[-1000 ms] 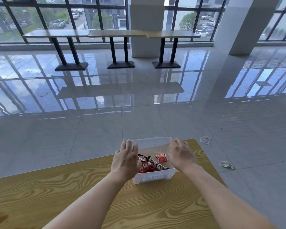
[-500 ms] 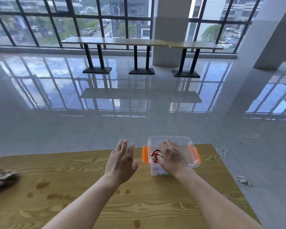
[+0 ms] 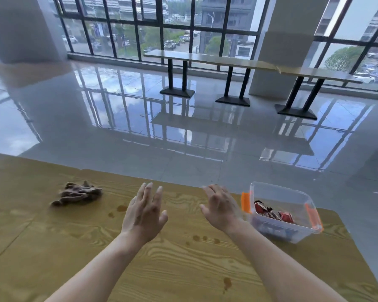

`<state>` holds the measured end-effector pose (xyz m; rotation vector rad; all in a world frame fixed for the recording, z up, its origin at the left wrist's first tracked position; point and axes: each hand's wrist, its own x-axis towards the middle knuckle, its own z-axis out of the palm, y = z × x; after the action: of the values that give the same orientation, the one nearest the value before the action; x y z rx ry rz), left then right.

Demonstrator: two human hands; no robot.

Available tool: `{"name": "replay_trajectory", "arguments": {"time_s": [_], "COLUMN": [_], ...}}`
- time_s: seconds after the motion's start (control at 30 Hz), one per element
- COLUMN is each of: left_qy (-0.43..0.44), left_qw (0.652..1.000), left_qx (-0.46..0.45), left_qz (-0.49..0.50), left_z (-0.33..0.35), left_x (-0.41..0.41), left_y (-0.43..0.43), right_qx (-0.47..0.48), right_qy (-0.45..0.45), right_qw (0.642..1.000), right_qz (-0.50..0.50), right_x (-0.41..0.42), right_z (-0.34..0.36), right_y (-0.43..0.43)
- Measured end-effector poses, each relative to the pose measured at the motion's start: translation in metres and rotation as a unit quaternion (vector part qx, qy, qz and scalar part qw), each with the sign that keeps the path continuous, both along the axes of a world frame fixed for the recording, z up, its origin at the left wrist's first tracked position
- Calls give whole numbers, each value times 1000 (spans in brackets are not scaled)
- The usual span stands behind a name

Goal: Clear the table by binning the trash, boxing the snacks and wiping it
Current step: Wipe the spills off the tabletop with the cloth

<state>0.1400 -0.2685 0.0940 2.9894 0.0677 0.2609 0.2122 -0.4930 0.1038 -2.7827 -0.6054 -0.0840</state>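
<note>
Fingers of both the left hand [image 3: 143,216] and right hand [image 3: 222,209] are spread and empty, hovering over the table [image 3: 183,269], apparently free for the wiping step. The clear box [image 3: 282,214] sits by the right edge, just beside the right hand, snacks [image 3: 271,211] inside. The crumpled cloth [image 3: 78,192] lies far left; brown stains [image 3: 203,238] dot the wood between.
</note>
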Motion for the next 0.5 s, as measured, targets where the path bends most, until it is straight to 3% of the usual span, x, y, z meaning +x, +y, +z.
{"name": "replay_trajectory", "arguments": {"time_s": [0.5], "left_qy": [92], "left_qw": [991], "left_qx": [-14], "left_qz": [99], "left_z": [-63], "left_x": [-66], "left_y": [247], "right_qx": [3], "right_qy": [98], "right_qw": [992], "right_qz": [83], "right_x": [-10], "right_z": [-46], "right_y": [269]}}
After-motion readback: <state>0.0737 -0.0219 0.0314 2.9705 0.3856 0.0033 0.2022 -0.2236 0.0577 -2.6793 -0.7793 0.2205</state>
